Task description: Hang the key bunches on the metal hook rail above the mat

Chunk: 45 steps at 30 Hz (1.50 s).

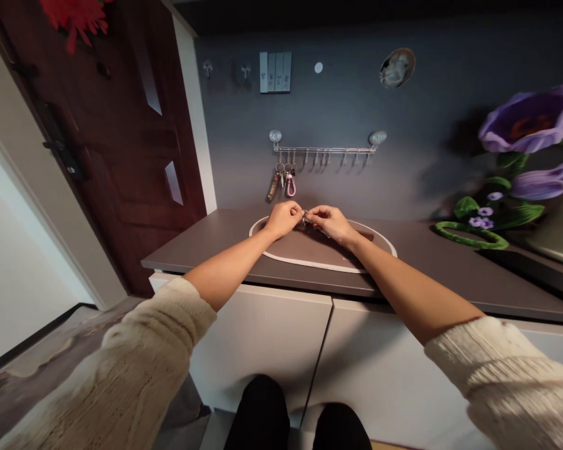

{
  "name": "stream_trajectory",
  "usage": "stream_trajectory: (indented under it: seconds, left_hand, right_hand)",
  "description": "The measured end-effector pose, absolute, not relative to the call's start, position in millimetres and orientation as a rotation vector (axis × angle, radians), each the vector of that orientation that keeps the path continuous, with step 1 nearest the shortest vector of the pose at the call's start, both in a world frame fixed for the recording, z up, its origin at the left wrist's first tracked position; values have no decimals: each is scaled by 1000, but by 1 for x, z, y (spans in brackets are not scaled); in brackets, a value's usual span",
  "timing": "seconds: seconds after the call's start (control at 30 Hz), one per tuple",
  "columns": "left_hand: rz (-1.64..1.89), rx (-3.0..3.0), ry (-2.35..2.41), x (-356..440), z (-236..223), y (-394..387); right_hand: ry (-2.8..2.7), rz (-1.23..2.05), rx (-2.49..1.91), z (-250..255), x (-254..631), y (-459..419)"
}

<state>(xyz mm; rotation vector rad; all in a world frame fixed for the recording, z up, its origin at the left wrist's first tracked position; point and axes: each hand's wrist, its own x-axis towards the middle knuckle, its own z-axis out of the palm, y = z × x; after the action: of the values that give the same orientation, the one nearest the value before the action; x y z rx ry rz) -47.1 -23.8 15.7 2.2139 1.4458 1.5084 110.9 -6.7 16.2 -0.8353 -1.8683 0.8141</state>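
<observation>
Fingers (296, 212) of both hands pinched shut on a small silver metal piece (304, 217), oval white-rimmed brown mat (309, 251) underneath.

Readable text: none, no word or number can be read.
Oval mat (309, 253): one small mark near its right end, too small for reading.
Brown key tag (273, 187), above the oval mat: faint marks, also too small.

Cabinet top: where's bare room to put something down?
Bare counter left of the oval mat, and right of it up to the green loop. Crowded mid-mat, where the left hand and right hand meet on a small metal piece.
</observation>
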Motion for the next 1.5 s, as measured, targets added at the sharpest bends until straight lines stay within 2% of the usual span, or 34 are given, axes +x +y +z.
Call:
stream_trajectory:
  seconds: [0.5, 0.67, 0.87, 1.0, 1.23, 1.5]
  left_hand:
    - [1554, 2288, 1336, -45, 12, -23]
    - [1534, 2384, 1367, -46, 11, -22]
    - [1435, 2464, 1701, -48, 10, -18]
    - [1292, 2450, 1850, -49, 11, -19]
    - [1127, 2431, 1953, -47, 9, -19]
    - [1111, 2433, 1964, -45, 6, -12]
  right_hand:
    - [-1772, 891, -794, 16, 112, -3]
    - [-1794, 807, -797, 15, 114, 1]
    - [-1823, 601, -811, 19, 116, 6]
    - [-1772, 594, -788, 29, 113, 8]
    - [-1561, 865, -783, 61, 96, 21]
    - [-1474, 817, -799, 94, 80, 48]
